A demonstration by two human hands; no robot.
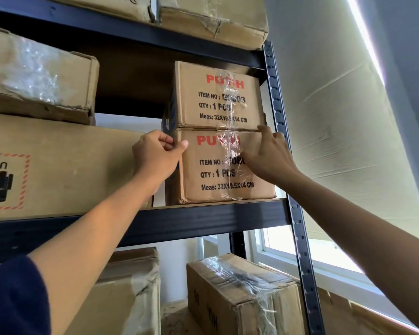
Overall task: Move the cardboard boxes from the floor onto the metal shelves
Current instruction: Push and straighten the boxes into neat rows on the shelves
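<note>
Two small cardboard boxes with red and black print are stacked at the right end of a dark metal shelf (203, 220). The lower box (218, 182) stands on the shelf board and the upper box (218, 102) sits on top of it. My left hand (156, 157) grips the lower box's upper left corner, thumb on the front face and fingers curled round the side. My right hand (267, 155) lies on the same box's front face near its upper right corner, fingers extended and touching the cardboard.
A large box with a hazard label (58, 170) fills the shelf to the left, with a taped box (39, 76) on top. More boxes sit on the shelf above (215, 22) and below (244, 296). The shelf's upright post (286, 165) stands right beside the stack; a window blind (348, 117) lies beyond.
</note>
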